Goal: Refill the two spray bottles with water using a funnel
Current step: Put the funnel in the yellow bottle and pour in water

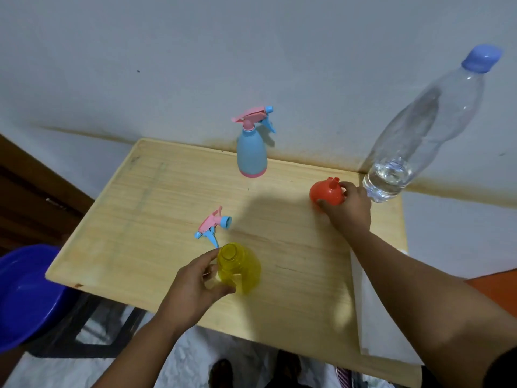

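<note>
At the near edge of the pale wooden tabletop (156,197), the left hand (193,287) wraps its grip around the open-necked translucent yellow plastic spray bottle (240,268). Just beyond lies a detached pink-and-blue trigger sprayer head (214,225). Farther right, the right hand (348,208) pinches the upturned orange plastic funnel (326,193), beside a clear plastic water bottle with a blue cap (419,130). Farthest back stands the capped light-blue spray bottle (251,149).

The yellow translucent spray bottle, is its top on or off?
Off. The yellow translucent spray bottle shows an open neck, and a pink and blue trigger sprayer head lies on the wooden table beside it.
</note>
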